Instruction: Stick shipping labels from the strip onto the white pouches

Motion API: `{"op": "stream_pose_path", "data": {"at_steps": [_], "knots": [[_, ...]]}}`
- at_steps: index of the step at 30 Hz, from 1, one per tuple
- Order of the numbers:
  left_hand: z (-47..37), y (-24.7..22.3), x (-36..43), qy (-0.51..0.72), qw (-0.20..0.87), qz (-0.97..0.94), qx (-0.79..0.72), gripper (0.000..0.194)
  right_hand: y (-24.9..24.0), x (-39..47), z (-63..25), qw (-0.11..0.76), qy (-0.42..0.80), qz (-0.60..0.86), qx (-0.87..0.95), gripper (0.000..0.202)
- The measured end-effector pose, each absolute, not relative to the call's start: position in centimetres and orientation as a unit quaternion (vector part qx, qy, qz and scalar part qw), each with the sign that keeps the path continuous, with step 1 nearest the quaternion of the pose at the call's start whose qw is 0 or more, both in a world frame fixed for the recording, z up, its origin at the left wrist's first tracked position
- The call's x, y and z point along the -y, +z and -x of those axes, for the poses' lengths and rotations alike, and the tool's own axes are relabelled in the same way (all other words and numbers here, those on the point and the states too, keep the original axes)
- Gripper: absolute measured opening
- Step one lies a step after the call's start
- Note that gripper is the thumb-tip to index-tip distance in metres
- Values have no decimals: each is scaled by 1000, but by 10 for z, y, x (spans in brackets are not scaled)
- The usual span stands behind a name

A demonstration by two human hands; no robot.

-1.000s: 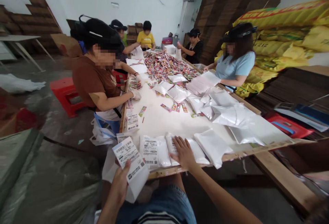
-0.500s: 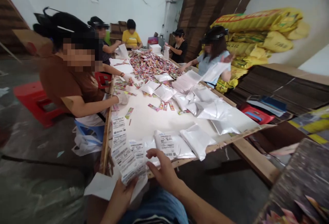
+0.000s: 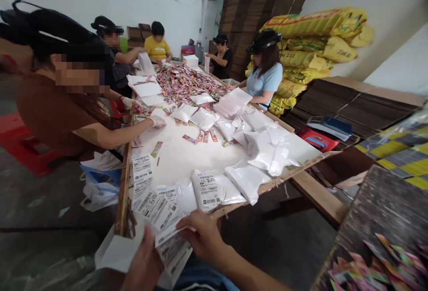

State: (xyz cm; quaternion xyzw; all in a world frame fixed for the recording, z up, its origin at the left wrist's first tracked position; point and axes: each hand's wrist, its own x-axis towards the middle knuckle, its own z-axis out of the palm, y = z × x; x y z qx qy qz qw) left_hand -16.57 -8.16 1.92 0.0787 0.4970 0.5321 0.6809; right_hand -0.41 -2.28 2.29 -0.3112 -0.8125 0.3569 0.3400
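Observation:
At the near table edge, my right hand (image 3: 203,237) pinches the edge of a printed label on a strip of shipping labels (image 3: 157,208). My left hand (image 3: 144,262) is closed around the lower part of that strip; its fingertips are partly hidden. The strip runs up the table's left side, and more labels hang below between my hands. White backing paper (image 3: 117,253) spreads out beside my left hand. Just beyond lie a white mailer bag with a label on it (image 3: 206,188) and a plain white mailer bag (image 3: 245,179).
A heap of small colourful sachets (image 3: 190,81) covers the table's far part. White bags (image 3: 267,148) pile up at the right. A co-worker's gloved hand (image 3: 158,121) rests at the left; other people sit around the table. A dark board (image 3: 371,219) with sachets stands at the lower right.
My right hand has closed from spread fingers onto a label's edge. The strip between my hands has shifted lower. The view has turned slightly right, and the co-worker at right has lowered an arm.

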Motion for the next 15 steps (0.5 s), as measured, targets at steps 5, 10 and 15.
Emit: {"op": "stream_pose_path", "data": {"at_steps": [5, 10, 15], "knots": [[159, 26, 60, 562, 669, 69, -482, 49, 36, 25, -1, 318, 328, 259, 851, 10], [178, 14, 51, 690, 455, 99, -554, 52, 88, -50, -75, 518, 400, 302, 693, 18], [195, 14, 58, 663, 448, 82, -593, 52, 66, -165, -155, 435, 189, 539, 696, 30]]}}
